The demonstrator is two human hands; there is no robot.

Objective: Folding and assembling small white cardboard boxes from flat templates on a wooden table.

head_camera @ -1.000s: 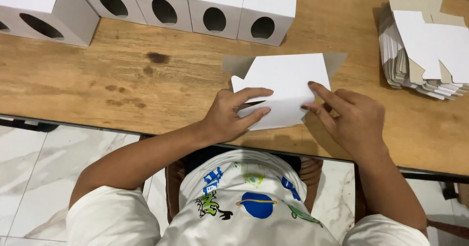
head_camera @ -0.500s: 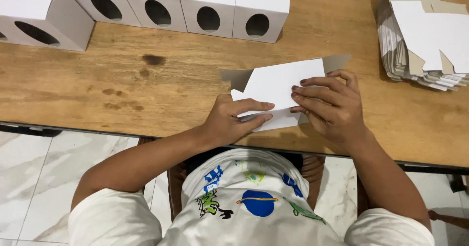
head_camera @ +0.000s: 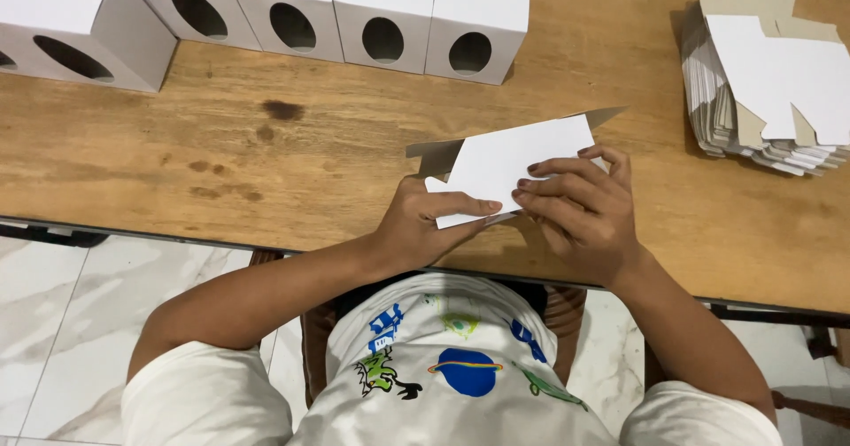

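A flat white carton blank (head_camera: pixel 513 158) is pinched along its near edge by the left hand (head_camera: pixel 425 225), thumb laid over the top face and fingers tucked beneath, while the right hand (head_camera: pixel 580 211) is pressed on its right part with the fingers held together and bent over the card. The blank is held just above the near part of the wooden table (head_camera: pixel 266 154), tilted slightly. It is judged to be light, thin card, stiff across its panels but easily bent at the scored folds and readily creased, so it is best gripped at edges and panels, not at the loose flaps. White outside and grey-brown inside, it shows pointed flaps at both ends. Further out, assembled white boxes with oval windows (head_camera: pixel 381 21) are lined along the far edge, and a stack of flat blanks (head_camera: pixel 770 92) lies to the right.
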